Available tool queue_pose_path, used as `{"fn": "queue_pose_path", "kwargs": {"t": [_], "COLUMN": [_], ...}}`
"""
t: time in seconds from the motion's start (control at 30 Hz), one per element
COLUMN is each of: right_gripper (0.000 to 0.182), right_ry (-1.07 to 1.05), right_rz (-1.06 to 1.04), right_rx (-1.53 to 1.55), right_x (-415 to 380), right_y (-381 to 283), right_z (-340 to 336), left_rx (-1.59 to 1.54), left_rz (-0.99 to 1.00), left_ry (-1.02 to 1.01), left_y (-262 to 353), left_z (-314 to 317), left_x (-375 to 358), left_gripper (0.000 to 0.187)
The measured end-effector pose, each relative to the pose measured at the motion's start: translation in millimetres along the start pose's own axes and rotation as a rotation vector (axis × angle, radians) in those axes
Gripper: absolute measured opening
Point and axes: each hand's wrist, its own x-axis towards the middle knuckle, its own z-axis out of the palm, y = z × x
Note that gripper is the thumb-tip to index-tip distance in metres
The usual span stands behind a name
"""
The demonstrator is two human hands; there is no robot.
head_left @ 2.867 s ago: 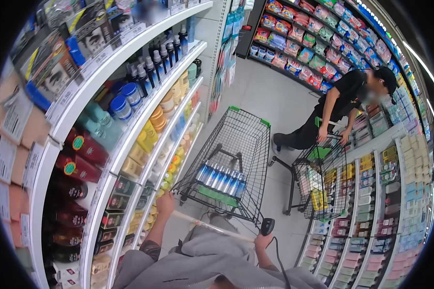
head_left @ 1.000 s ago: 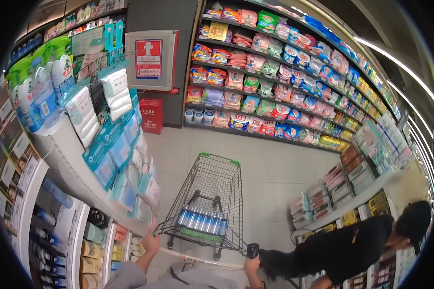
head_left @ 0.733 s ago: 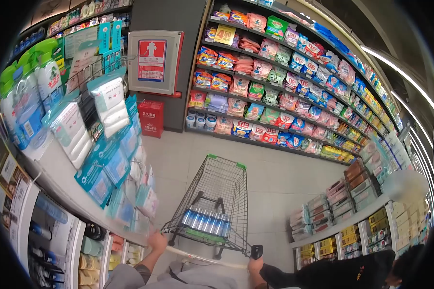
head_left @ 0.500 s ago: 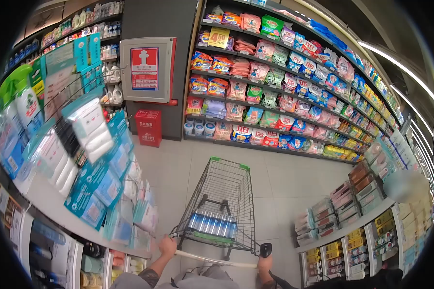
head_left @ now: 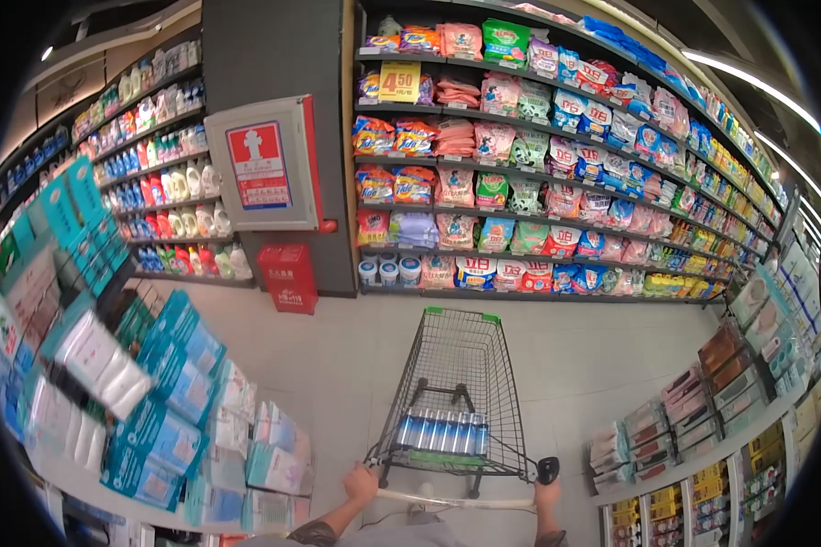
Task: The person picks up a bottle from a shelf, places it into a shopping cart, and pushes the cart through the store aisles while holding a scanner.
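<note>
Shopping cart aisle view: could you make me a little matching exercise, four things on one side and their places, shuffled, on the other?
Things:
1. Blue and silver containers
2. Red box
3. Yellow price sign
4. Left hand

Places:
A. At the cart's handlebar
B. Among bagged goods on the dark shelving
C. Inside the shopping cart
D. On the floor, below the hydrant cabinet

Right pairs: 1-C, 2-D, 3-B, 4-A
</note>
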Motion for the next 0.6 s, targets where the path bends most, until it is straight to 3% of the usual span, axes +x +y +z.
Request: {"fn": "queue_pose_path", "kwargs": {"t": [0.1, 0.2, 0.47, 0.57, 0.6], "right_gripper": [0.036, 0.040, 0.044, 0.042, 0.041], "right_ry": [-0.136, -0.146, -0.191, -0.183, -0.171], "right_rz": [0.021, 0.055, 0.118, 0.128, 0.123], "right_rx": [0.015, -0.148, -0.167, -0.173, -0.174], "right_x": [44, 82, 166, 176, 176], "right_y": [-13, -26, -76, -107, -112], "right_z": [8, 18, 50, 56, 58], "left_rx": [-0.056, -0.116, -0.204, -0.246, -0.412], "left_rz": [0.010, -0.005, -0.026, -0.035, 0.046], "left_ry": [-0.019, -0.067, -0.161, -0.152, 0.005], "left_y": [34, 79, 147, 152, 150], "left_z": [5, 6, 27, 48, 56], "left_x": [30, 58, 156, 201, 213], "left_gripper": [0.029, 0.030, 0.039, 0.049, 0.051]}}
